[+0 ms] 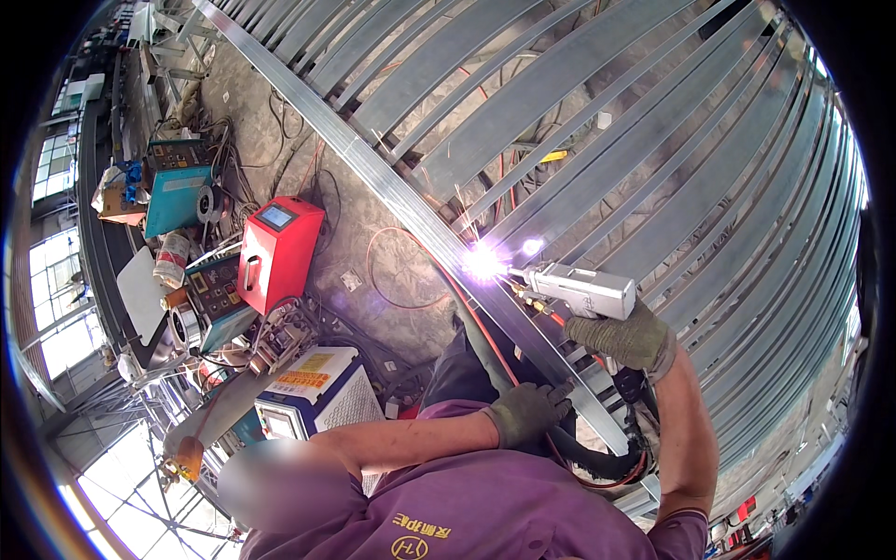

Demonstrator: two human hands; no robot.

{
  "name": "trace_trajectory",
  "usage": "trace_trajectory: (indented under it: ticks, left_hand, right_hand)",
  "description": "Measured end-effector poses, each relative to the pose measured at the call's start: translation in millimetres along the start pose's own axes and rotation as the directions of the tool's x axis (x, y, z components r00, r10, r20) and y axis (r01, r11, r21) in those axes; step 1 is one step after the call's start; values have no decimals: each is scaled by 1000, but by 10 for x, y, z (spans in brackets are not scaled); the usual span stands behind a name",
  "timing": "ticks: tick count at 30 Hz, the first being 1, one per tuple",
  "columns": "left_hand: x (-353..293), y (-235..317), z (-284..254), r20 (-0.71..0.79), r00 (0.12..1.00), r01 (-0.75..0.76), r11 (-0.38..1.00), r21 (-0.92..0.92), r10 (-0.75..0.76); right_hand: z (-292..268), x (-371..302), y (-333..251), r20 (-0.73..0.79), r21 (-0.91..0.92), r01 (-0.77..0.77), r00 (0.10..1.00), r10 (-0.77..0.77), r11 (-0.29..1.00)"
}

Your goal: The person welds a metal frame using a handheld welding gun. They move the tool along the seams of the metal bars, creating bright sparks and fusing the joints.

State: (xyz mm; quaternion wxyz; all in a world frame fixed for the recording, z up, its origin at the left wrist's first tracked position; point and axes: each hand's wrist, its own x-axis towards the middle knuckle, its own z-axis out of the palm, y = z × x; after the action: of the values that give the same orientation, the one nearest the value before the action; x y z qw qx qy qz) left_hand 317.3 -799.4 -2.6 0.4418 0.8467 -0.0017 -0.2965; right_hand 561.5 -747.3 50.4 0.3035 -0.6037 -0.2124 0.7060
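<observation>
My right hand (627,338), in a grey-green work glove, is wrapped round a silvery handheld welding gun (583,289). A hose with brass fittings joins the gun's underside. At the gun's nozzle a bright white-violet glare (485,262) with sparks hides the spot where it meets the long steel rail (373,168). My left hand (529,413), also gloved, lies at the near edge of this rail, further down it, with its fingers curled against the metal. Flat steel slats (597,187) run side by side from the rail toward the far right.
A red machine with a small screen (282,247) stands on the floor at the left. Nearer is a white and blue cabinet (320,392); farther off is a teal machine (175,201). Cables and an orange-red hose (499,350) run past the rail beside my legs.
</observation>
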Motion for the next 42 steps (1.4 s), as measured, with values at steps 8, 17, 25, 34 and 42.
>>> trace_trajectory:
  ticks: [8, 17, 25, 34, 42]
  left_hand:
    - [-17, 24, -12, -74, 997, -3, 1000, 26, 5]
    - [-10, 36, -8, -68, 998, -10, 999, 37, 13]
    - [35, 34, 34, -4, 1000, 9, 1000, -3, -9]
    - [32, 62, 40, -65, 998, 2, 999, 32, 0]
    - [44, 70, 52, -61, 998, -2, 1000, 28, 4]
  right_hand:
    - [-49, -23, -8, 55, -29, -83, 995, 85, 996]
    - [-61, -12, 169, 23, -13, -32, 999, 33, 999]
    - [-61, -21, 74, 35, -49, -77, 996, 78, 996]
    - [-70, -39, 122, 58, -1, 5, 998, -5, 1000]
    - [-118, -59, 169, 49, -57, -113, 992, 116, 992]
